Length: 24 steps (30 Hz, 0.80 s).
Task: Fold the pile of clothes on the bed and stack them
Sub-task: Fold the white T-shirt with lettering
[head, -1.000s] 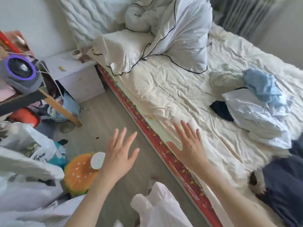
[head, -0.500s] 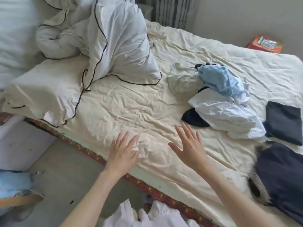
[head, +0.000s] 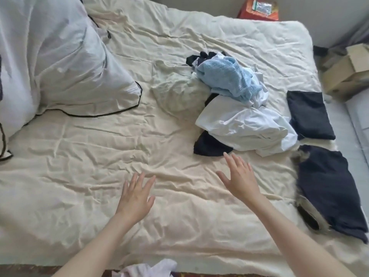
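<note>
A white duvet [head: 65, 62] with dark piping is lying bunched at the far left of the bed [head: 79, 176], whose cream sheet is showing wrinkled. The left hand [head: 135, 194] is hovering over bare sheet near the front edge, fingers straight and spread, holding nothing. The right hand [head: 239, 176] is reaching further in, likewise spread and empty, its fingertips lying just short of the pile of clothes [head: 239, 108]. The pile is sitting ahead and slightly right of that hand, so the right hand is being the nearer one. A dark piece [head: 209, 144] is poking out at the pile's near edge, under a white garment [head: 245, 124]; a light blue garment [head: 229, 78] is resting on top. Right of the pile, two dark garments [head: 309, 114] are lying flat, apparently folded already.
</note>
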Each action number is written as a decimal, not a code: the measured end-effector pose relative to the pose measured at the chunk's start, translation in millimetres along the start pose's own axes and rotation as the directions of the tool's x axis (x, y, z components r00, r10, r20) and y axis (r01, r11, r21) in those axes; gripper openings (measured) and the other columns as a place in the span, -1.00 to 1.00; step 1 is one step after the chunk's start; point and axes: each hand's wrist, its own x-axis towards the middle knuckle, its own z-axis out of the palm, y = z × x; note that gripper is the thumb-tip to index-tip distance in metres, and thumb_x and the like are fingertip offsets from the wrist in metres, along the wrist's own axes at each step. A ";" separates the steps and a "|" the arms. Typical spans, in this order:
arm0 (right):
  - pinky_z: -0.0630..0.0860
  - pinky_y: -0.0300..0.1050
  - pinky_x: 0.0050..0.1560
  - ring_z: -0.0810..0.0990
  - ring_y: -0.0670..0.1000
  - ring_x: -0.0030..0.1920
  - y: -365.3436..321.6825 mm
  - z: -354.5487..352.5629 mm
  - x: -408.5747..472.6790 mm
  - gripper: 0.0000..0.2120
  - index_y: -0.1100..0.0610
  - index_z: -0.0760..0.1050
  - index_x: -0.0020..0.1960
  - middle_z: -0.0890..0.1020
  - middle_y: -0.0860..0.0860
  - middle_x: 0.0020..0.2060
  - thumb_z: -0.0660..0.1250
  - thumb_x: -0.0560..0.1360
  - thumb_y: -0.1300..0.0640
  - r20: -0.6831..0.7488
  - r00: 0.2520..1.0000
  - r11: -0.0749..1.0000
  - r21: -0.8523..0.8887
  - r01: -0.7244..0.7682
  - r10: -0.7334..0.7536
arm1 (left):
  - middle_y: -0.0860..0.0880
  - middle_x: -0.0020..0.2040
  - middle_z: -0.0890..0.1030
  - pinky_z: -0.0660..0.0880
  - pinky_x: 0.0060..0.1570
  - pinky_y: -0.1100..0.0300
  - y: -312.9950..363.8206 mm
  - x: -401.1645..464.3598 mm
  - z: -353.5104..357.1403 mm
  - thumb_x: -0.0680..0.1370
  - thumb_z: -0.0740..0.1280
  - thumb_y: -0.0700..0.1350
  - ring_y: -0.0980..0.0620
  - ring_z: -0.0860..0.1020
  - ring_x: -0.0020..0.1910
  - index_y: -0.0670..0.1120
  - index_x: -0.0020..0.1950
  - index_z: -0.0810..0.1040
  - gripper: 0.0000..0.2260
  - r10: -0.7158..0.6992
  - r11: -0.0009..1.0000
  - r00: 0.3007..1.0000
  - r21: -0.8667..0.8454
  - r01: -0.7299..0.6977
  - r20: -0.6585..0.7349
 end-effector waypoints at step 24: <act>0.25 -0.10 0.08 0.54 0.19 0.00 26.9 68.4 238.4 -0.79 0.18 0.63 0.07 0.65 0.13 -0.05 0.25 0.58 0.14 -0.342 0.934 0.994 -0.045 0.098 -0.107 | -0.04 0.53 -0.32 0.00 0.44 -0.14 -9.0 189.3 96.1 0.43 0.35 0.20 -0.10 -0.22 0.53 0.19 0.52 -0.27 -0.09 -0.082 0.990 0.964 0.130 0.051 0.251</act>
